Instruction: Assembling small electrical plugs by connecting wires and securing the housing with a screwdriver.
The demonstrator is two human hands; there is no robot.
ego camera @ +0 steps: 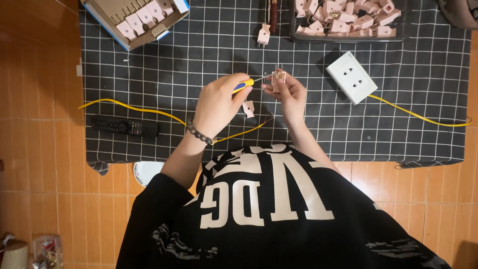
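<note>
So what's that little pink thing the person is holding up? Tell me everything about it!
The plug half is a small pale pink piece that looks like plastic, with brassy metal parts showing on its open side. The right hand pinches it above the black checked cloth. The metal tip of a screwdriver with a yellow and blue handle, held in the left hand, reaches it. A similar pink piece lies on the cloth below.

A mat (398, 124) covers the floor (40, 99). A box of plugs (134, 20) sits at its far left corner, a tray of plugs (348, 20) along the far edge, a wall socket (351, 77) right of centre, a remote control (124, 127) near the left edge. A cable (124, 107) crosses the mat.
</note>
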